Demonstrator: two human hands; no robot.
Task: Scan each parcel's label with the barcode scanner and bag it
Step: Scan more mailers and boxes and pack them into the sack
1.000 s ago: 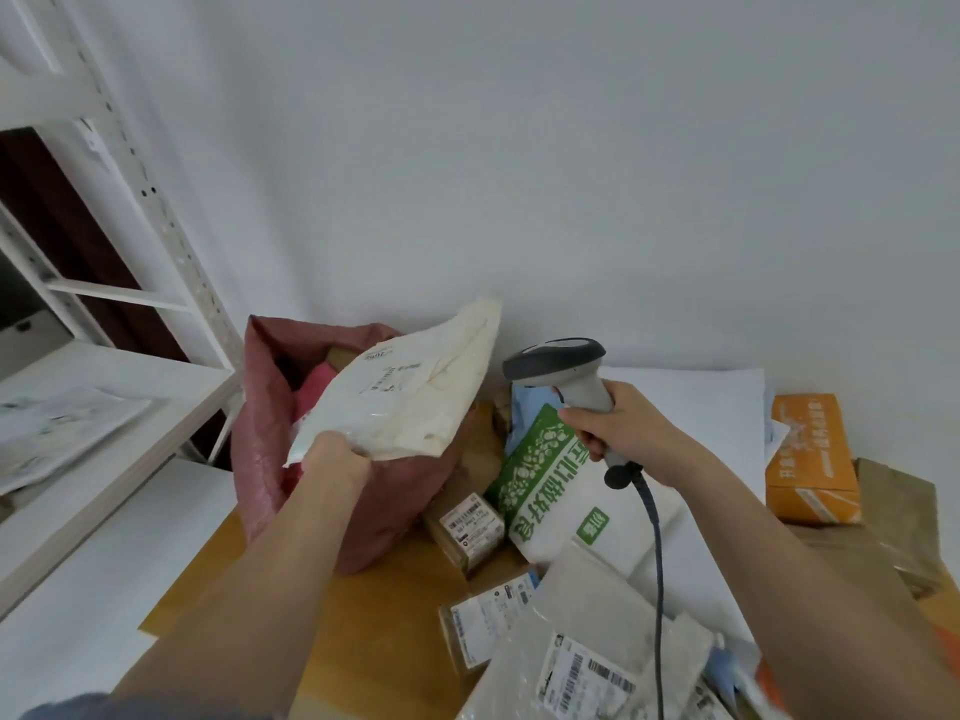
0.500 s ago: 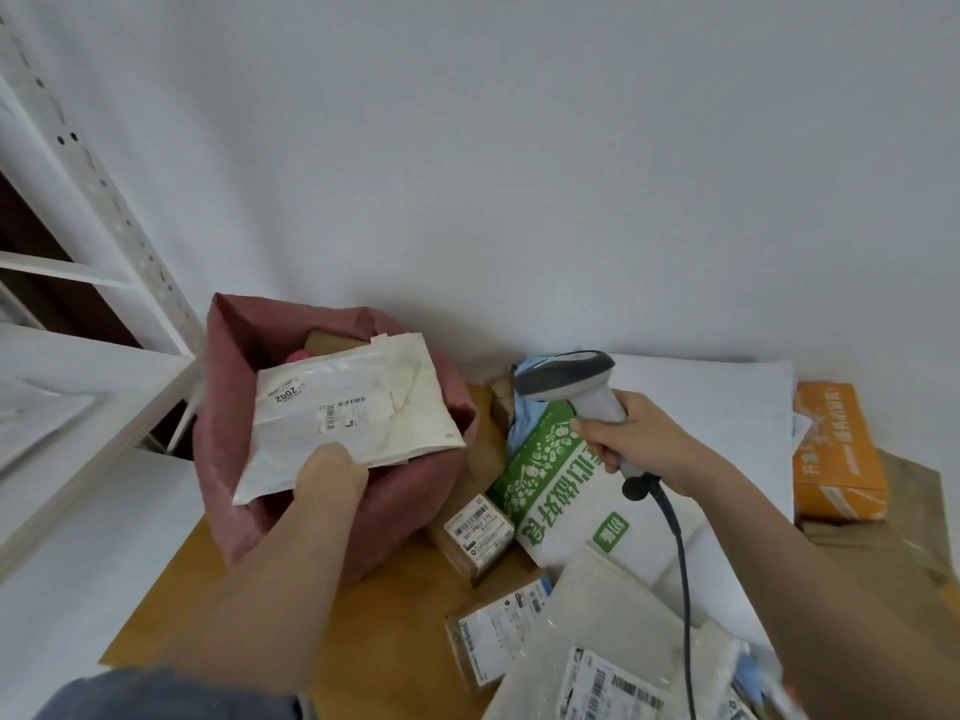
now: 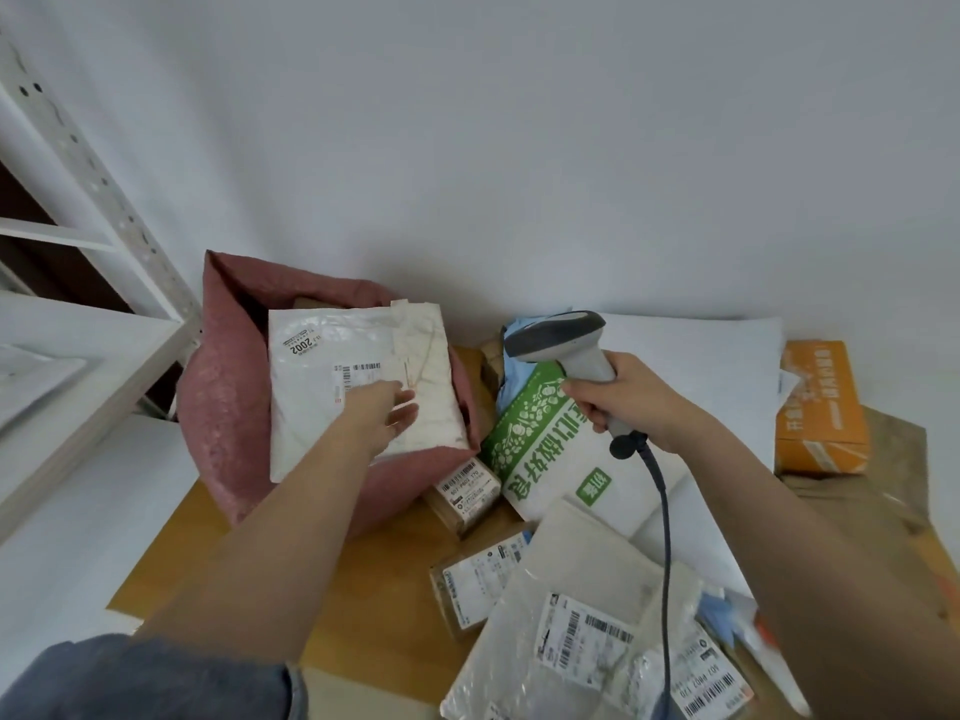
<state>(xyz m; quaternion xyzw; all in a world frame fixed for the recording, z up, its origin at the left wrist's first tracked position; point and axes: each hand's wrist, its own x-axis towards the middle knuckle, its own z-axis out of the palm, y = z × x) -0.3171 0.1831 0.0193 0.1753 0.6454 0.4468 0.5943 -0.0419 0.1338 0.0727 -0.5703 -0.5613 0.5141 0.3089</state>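
Plain pale wall behind; wooden tabletop [image 3: 363, 574] below, bare along its near-left part. At far left, white metal shelving [image 3: 88, 330] with a perforated upright, cut off by the frame edge. Next, a pink woven bag [image 3: 223, 407], soft and slumped, mouth open upward. Lying flat across that mouth, a white plastic mailer parcel [image 3: 332, 387], glossy and creased, label and barcode facing up, lower corner overhanging the bag's rim. Left hand [image 3: 387, 420] resting on the parcel with fingers straight and relaxed, gripping nothing. Further right, right hand [image 3: 618, 402] wrapped round the handle of a grey barcode scanner [image 3: 558, 337], head pointing left, dark cable hanging down. Under it, a heap of labelled packets [image 3: 571, 615] and an orange carton [image 3: 821, 407]; the lower ones overlapped and cut off.
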